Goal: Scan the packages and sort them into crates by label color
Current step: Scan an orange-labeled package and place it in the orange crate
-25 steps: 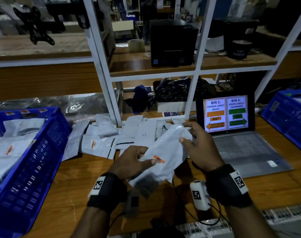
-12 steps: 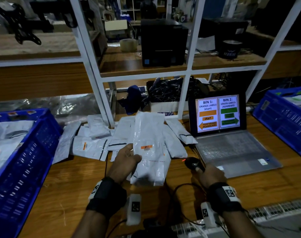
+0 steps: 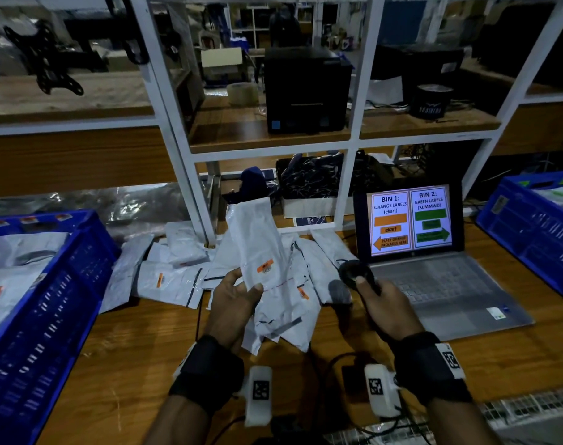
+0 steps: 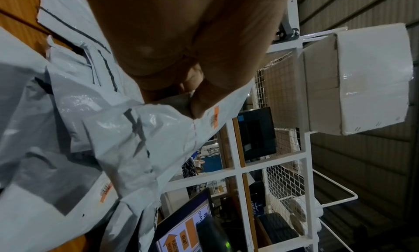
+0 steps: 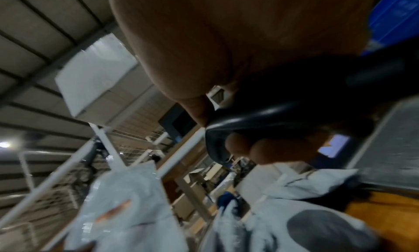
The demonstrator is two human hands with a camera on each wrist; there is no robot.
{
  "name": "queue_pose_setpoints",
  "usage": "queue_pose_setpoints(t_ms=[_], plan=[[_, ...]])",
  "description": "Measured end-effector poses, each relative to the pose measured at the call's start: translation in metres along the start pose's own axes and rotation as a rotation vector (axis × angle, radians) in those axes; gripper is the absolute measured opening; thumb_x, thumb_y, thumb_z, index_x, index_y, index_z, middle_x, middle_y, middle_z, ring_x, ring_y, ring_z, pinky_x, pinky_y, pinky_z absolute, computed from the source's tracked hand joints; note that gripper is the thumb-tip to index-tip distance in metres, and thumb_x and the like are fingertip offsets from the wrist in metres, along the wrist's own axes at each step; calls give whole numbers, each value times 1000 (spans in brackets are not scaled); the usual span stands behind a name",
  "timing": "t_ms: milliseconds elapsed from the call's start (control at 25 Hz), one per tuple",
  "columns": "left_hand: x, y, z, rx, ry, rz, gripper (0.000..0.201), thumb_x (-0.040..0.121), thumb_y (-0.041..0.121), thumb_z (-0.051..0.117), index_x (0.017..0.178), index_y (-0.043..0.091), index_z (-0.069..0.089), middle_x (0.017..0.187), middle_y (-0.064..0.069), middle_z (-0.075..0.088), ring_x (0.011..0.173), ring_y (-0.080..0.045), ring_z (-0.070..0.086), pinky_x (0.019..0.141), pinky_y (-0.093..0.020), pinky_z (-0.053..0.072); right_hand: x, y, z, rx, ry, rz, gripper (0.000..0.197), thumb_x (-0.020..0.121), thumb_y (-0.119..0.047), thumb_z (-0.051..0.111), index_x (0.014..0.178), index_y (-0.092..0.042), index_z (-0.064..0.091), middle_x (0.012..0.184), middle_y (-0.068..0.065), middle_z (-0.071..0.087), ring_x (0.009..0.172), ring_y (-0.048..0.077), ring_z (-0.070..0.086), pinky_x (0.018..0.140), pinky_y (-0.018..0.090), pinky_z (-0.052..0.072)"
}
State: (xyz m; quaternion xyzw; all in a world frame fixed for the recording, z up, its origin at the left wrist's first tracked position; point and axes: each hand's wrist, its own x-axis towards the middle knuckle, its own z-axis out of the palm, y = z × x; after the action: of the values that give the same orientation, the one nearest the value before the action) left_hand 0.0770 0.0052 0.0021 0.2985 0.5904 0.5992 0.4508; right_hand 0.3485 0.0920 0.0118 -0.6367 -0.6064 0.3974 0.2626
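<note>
Above the wooden surface [image 3: 119, 364], left hand [image 3: 232, 303] pinches a limp, light, slippery package [image 3: 257, 248] near its orange label [image 3: 264, 266], right hand [image 3: 389, 311] gripping the scanner [image 3: 354, 273].

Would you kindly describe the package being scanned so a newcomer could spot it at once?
Start at the laptop on the wooden bench and look left to the heap of white mailers. The package is the one raised upright above the heap, pinched by the left hand, its orange label facing you.
</note>
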Motion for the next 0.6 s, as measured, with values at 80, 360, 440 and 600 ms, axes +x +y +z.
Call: queue_pose_setpoints(t_ms=[80,360,440,600], plan=[[3,-4,0,-26,9,-12,36,99,0,67,133,12,62,115,-12,79,108,-34,76,99,-59,58,-15,-27,5,142,-117,-32,40,103,-47,54,97,-9,64,73,11,70,64,25,64,59,34,48],[7,-8,-5,-66,5,-3,40,92,9,75,131,15,65,119,-11,78,112,-34,74,104,-61,54,-51,-71,39,434,-426,57,31,105,-34,55,94,-5,59,67,16,64,48,23,55,47,27,46],[7,-10,-6,-68,6,-13,37,97,2,70,132,12,64,118,-13,78,111,-35,75,103,-61,55,-52,-73,44,456,-438,65,30,106,-33,54,93,-6,57,68,17,62,47,23,53,47,27,44],[8,-14,-11,-48,0,5,38,97,3,70,133,12,64,118,-14,78,112,-36,74,103,-63,54,-51,-73,51,464,-447,71,30,104,-34,55,93,-7,58,68,17,62,49,24,53,48,30,44]])
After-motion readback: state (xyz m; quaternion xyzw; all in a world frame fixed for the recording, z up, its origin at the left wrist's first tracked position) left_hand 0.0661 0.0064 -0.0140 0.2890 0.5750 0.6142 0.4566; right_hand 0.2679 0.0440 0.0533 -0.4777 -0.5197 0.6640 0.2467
